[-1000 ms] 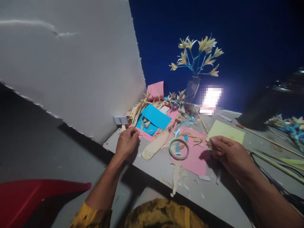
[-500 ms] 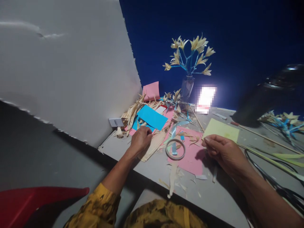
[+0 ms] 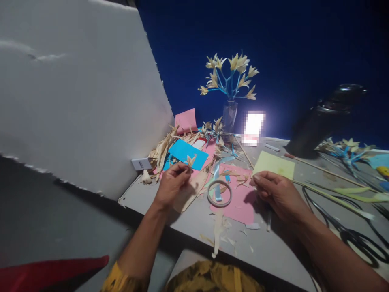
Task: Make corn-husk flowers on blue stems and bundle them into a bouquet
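Note:
Between the thumb and fingers of my left hand (image 3: 173, 182) is a small cream flower (image 3: 191, 160), seemingly of dried husk, raised over the heap of husks. A blue paper sheet (image 3: 185, 151) lies just behind it. My right hand (image 3: 278, 192) is pinched closed at the near edge of a yellow-green paper (image 3: 275, 162); whatever its fingertips hold is too small to make out. A roll of tape (image 3: 229, 196) rests between the hands on pink paper (image 3: 240, 215), beside a light blue ribbon (image 3: 218, 186).
A vase (image 3: 230, 115) of pale flowers on blue stems stands at the back, near a bright blurred screen (image 3: 253, 127). Scissors (image 3: 343, 231) and a thin stick (image 3: 322, 168) lie on the right, before a dark flask (image 3: 319, 125). Dried husks (image 3: 161, 152) heap at the left.
My left hand has lifted from the husk heap with a small flower showing in its fingers. My right hand keeps its pinch. The view has shifted slightly right.

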`<state>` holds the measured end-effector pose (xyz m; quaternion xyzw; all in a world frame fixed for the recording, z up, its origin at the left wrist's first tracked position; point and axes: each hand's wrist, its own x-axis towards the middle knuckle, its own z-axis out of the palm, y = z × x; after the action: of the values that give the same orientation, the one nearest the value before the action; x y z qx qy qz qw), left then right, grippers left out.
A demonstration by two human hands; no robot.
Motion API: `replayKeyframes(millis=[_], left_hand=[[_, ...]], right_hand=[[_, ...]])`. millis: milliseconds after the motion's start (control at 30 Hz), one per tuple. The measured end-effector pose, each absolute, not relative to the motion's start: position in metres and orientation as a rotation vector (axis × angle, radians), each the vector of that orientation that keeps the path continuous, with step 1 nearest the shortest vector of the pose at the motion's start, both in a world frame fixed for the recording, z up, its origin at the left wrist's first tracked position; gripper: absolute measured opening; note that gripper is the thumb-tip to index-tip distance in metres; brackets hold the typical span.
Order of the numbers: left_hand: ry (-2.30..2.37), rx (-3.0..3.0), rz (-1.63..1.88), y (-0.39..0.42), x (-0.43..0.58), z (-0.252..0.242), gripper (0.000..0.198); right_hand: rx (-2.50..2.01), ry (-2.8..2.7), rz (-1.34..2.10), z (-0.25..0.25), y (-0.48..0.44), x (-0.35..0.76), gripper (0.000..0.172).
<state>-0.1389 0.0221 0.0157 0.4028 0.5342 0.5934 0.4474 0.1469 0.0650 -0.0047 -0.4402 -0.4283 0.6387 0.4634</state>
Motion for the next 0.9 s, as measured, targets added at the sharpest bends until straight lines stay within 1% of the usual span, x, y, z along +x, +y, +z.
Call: replayKeyframes(millis=[67,133,267,367,500,633,800,900], left_hand=[[1.032,0.822,1.404,0.012,-0.115,0.023,0.023],[0.843,0.709,1.347,0.005,-0.089,0.027,0.024],[0.647,0.655,1.295,0.004,-0.049,0.032,0.022],[0.554,0.686,1.29,0.006,-0.033,0.032,0.022],[0.532,0.738,1.287,0.003,-0.025,0.03,0.023],[0.614,0.786,1.325,-0.001,-0.027,0.031,0.02],[0.773,0.745,1.319,-0.005,-0.033,0.028,0.022],[0.785,0.8,1.334,-0.008,-0.037,0.027,0.019]], right_hand=[[-1.081,-1.021,1.525,-0.002,0.063,0.142,0.034],[-1.069,-0.993,1.49,0.008,0.059,0.137,0.035],[-0.987,-1.02,1.44,0.036,0.045,0.127,0.034],[-0.934,-0.994,1.38,0.047,0.031,0.121,0.031],[-0.887,-0.898,1.374,0.04,0.013,0.118,0.03],[-0.88,-0.872,1.366,0.033,0.007,0.123,0.028],[-0.855,-0.868,1.276,0.05,0.006,0.142,0.024],[-0.858,-0.876,1.271,0.058,0.004,0.153,0.021]])
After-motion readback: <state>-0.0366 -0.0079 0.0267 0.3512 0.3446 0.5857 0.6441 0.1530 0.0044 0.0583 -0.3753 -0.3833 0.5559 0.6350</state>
